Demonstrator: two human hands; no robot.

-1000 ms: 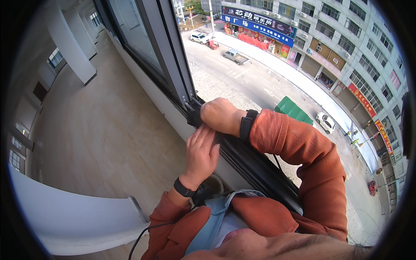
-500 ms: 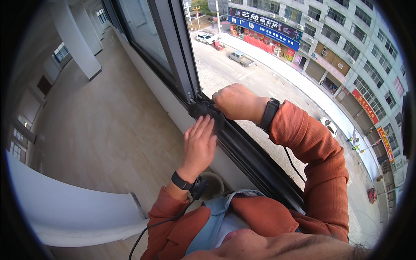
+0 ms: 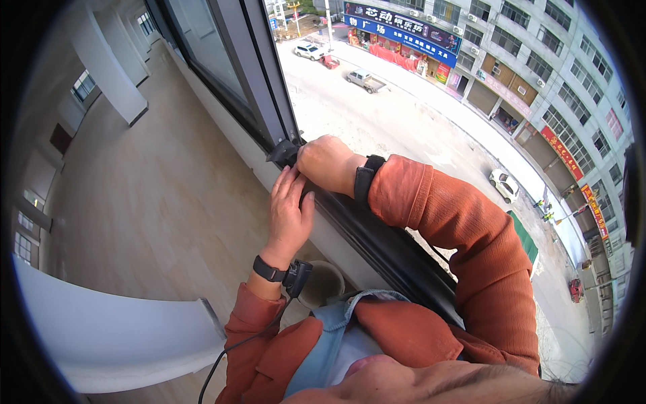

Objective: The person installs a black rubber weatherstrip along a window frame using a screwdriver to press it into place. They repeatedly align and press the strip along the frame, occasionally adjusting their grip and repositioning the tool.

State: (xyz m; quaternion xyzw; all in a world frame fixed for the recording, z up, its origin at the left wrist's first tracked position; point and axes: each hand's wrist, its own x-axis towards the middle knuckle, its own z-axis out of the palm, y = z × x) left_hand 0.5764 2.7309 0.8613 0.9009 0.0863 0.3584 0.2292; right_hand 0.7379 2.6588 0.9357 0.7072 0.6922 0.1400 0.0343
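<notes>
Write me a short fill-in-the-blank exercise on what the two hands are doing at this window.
1. The right hand rests on the dark metal window frame, its sleeve coloured ____.
2. The left hand lies flat against the frame, just ____ the right hand in the picture.
3. Each wrist carries a ____ band.
4. Far beneath the open window a white ____ stands on the street.

Missing words: orange; below; black; car
</notes>
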